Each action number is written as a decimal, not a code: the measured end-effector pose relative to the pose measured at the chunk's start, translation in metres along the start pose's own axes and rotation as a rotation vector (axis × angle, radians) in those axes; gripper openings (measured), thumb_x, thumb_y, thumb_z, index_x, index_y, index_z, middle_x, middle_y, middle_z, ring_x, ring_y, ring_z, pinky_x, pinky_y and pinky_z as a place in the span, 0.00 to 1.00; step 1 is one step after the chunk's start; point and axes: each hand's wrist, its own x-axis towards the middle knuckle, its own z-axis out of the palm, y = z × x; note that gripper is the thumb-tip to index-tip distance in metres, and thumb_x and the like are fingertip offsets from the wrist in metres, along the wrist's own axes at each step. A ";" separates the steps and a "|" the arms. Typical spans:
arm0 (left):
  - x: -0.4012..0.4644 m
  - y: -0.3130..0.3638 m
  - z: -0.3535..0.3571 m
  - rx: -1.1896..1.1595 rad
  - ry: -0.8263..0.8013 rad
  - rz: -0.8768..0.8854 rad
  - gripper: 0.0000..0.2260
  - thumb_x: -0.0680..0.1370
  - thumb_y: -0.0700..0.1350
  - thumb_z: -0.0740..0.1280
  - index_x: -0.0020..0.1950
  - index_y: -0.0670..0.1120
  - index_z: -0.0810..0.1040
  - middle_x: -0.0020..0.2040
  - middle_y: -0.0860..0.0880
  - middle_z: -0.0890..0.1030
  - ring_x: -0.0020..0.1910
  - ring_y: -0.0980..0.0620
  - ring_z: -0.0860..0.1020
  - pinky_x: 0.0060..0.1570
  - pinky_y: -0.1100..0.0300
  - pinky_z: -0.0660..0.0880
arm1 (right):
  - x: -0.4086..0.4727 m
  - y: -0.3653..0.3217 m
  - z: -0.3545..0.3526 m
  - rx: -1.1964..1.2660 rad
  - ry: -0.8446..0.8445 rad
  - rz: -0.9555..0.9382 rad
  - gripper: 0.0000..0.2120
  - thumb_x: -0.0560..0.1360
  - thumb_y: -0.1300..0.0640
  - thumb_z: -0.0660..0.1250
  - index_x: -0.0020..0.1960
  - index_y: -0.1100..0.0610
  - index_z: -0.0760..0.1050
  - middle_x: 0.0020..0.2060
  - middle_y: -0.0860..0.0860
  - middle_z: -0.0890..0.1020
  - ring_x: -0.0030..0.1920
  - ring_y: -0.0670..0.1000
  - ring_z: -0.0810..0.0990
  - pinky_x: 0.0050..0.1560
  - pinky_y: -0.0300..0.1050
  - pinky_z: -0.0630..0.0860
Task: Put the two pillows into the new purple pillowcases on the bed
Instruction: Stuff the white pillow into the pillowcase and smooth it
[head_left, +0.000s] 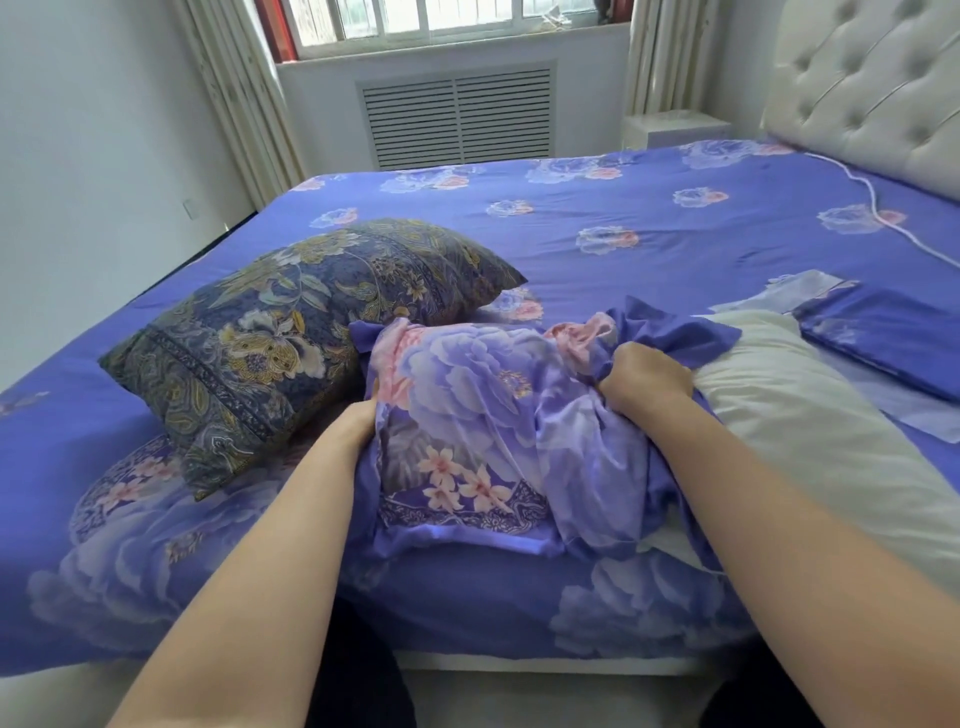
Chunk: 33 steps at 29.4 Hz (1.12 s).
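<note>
On the near edge of the bed (649, 234), which is spread with a purple floral sheet, a purple pillowcase (493, 415) printed with large pale peonies and small pink blossoms lies bunched up between the person's two forearms. The right hand (644, 382) has its fingers (613, 387) curled into a fistful of the gathered cloth at the case's right end, just where it meets the white pillow (810, 431). That bare pillow lies with its long axis slanting from the far middle of the bed toward the near right corner, its far end touching or tucked into the bunched fabric; whether it has entered the opening cannot be told. The left hand (358, 421) is at the left edge of the pillowcase, its fingers hidden behind or inside the cloth, so their grip cannot be told. To the left, a second pillow (291, 343) in a dark blue and gold floral cover rests tilted on the sheet, its long axis running from the near left to the far right, one corner pointing toward the headboard (872, 88). Near the right edge, a second purple pillowcase (883, 338) lies folded flat on the bed, just beyond the white pillow. A thin white cord (878, 208) trails across the sheet near the headboard.
</note>
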 end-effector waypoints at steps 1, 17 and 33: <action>-0.005 0.002 0.002 -0.039 0.005 0.008 0.19 0.79 0.44 0.63 0.64 0.33 0.73 0.63 0.38 0.75 0.60 0.40 0.75 0.64 0.49 0.70 | 0.002 0.002 0.001 0.099 0.050 -0.001 0.12 0.76 0.53 0.60 0.53 0.59 0.76 0.55 0.62 0.79 0.57 0.63 0.76 0.53 0.51 0.70; -0.037 0.016 0.017 0.241 0.397 0.397 0.16 0.79 0.50 0.62 0.55 0.36 0.70 0.54 0.33 0.77 0.52 0.35 0.75 0.43 0.53 0.65 | -0.001 0.015 -0.025 -0.004 0.051 -0.114 0.21 0.77 0.43 0.61 0.59 0.59 0.69 0.52 0.59 0.80 0.54 0.60 0.79 0.48 0.49 0.71; -0.041 0.033 -0.009 0.622 0.460 0.393 0.28 0.76 0.65 0.58 0.65 0.44 0.67 0.64 0.37 0.70 0.64 0.35 0.68 0.61 0.43 0.66 | 0.009 0.105 -0.061 -0.216 0.329 -0.008 0.10 0.79 0.59 0.53 0.58 0.57 0.69 0.55 0.61 0.77 0.52 0.63 0.79 0.42 0.49 0.66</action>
